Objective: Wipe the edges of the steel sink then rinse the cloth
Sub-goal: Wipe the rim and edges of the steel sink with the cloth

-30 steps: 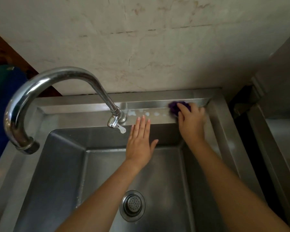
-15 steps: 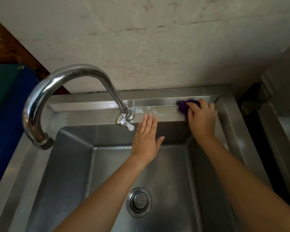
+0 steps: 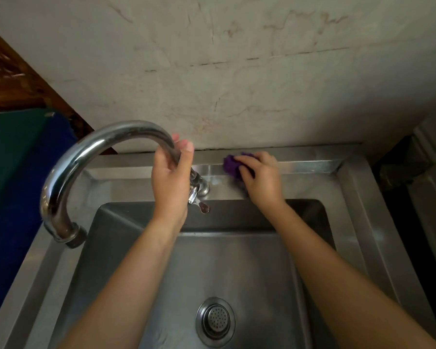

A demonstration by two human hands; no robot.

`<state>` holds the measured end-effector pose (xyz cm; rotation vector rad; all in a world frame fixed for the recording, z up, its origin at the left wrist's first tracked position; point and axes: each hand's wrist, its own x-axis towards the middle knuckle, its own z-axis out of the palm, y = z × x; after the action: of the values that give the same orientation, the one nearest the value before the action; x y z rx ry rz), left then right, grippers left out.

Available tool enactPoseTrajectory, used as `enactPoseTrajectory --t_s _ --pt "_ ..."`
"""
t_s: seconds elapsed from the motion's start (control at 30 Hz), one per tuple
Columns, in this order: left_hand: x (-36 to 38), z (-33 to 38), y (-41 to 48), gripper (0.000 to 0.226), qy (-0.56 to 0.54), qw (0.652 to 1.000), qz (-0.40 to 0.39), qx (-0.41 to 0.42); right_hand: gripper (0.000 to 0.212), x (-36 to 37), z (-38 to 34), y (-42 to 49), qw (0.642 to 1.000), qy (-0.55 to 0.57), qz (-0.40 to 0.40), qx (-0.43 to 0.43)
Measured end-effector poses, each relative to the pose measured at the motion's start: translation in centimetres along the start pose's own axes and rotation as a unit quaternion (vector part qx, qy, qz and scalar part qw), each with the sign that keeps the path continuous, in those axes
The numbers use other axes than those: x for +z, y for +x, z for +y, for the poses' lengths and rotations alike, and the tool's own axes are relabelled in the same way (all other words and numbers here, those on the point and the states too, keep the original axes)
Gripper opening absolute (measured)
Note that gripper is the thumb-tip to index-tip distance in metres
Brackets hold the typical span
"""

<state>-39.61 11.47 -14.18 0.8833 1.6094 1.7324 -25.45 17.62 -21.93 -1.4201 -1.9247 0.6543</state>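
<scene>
A steel sink [image 3: 353, 197] fills the lower view, its back ledge running along the wall. My right hand [image 3: 262, 177] presses a bunched purple cloth [image 3: 230, 166] onto that back ledge, just right of the faucet base. My left hand [image 3: 171, 177] is wrapped around the lower neck of the curved chrome faucet [image 3: 86, 157], fingers curled behind the pipe. The spout end hangs over the sink's left side. Most of the cloth is hidden under my fingers.
A round drain strainer [image 3: 215, 319] sits in the basin floor. The small faucet lever [image 3: 203, 207] sticks out below my left hand. A marbled wall [image 3: 237, 84] rises behind the sink. Blue and green fabric [image 3: 15, 172] lies at the left, a dark gap at the right.
My left hand rose from the basin's back wall and took hold of the faucet neck. My right hand slid the cloth left along the back ledge toward the faucet base.
</scene>
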Motion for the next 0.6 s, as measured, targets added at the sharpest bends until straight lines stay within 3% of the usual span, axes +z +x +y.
enactPoseTrajectory --t_s 0.07,0.17,0.3,0.47,0.6 --pt "0.4 -0.1 0.8 0.006 0.010 0.999 -0.006 0.030 0.029 1.8 -2.2 1.3 0.998 0.006 -0.051 -0.043" --pt "0.3 -0.6 1.1 0.032 0.034 0.997 -0.029 0.058 0.034 3.8 -4.1 2.8 0.977 -0.048 -0.174 -0.117" --pt "-0.1 -0.9 1.4 0.037 0.056 0.995 -0.041 0.068 0.037 3.9 -4.2 4.1 0.931 -0.147 -0.281 -0.178" --pt "-0.2 -0.5 1.9 0.042 0.059 0.995 -0.048 0.070 0.032 3.9 -5.3 5.0 0.901 -0.231 -0.307 -0.203" --pt "-0.2 -0.4 2.2 0.043 0.062 0.993 -0.066 0.076 0.038 3.7 -3.7 3.1 0.928 -0.210 -0.241 -0.192"
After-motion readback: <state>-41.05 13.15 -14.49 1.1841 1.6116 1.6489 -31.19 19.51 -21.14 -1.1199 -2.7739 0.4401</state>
